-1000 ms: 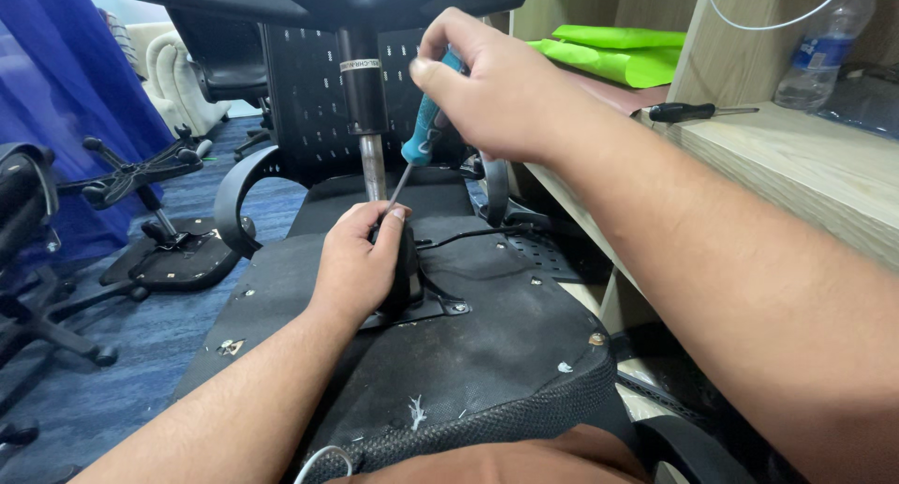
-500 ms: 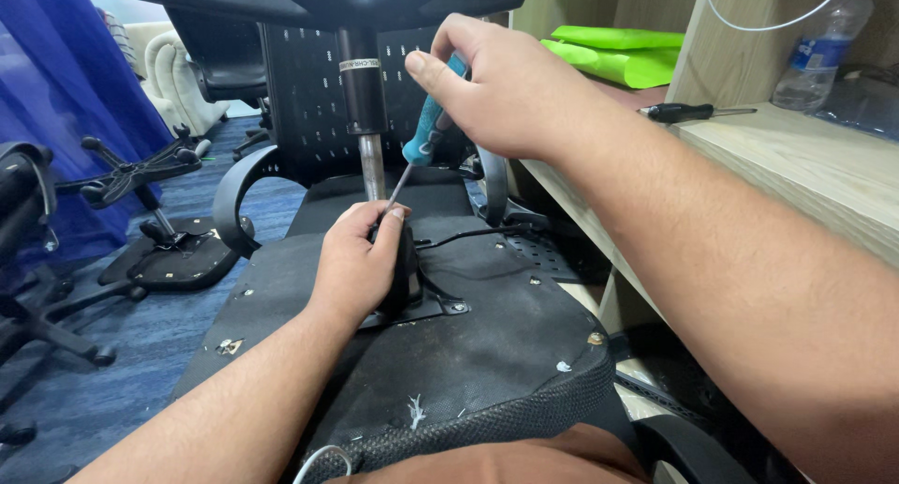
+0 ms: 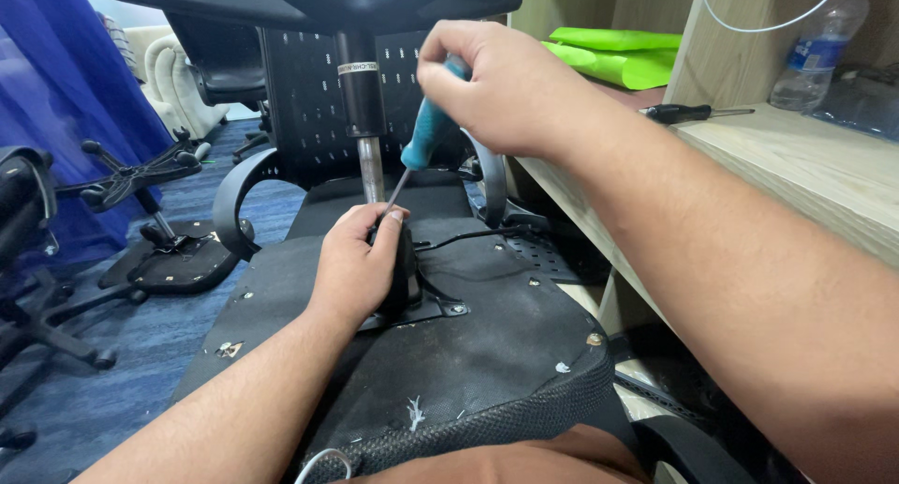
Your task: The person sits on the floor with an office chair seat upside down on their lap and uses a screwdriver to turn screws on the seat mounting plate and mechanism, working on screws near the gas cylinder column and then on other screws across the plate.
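Two hands, screwdriver (image 3: 426,145) gripped within right fingers (image 3: 468,91)

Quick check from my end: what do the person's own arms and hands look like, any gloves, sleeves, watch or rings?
Both hands are bare: no gloves on the left hand or right hand. Both forearms are uncovered as far as the frame shows, with no sleeves in view. No watch, wristband or ring is visible.

R hand (image 3: 501,91) grips teal screwdriver (image 3: 426,142), tip by L hand (image 3: 356,264) on black chair mechanism (image 3: 417,301).
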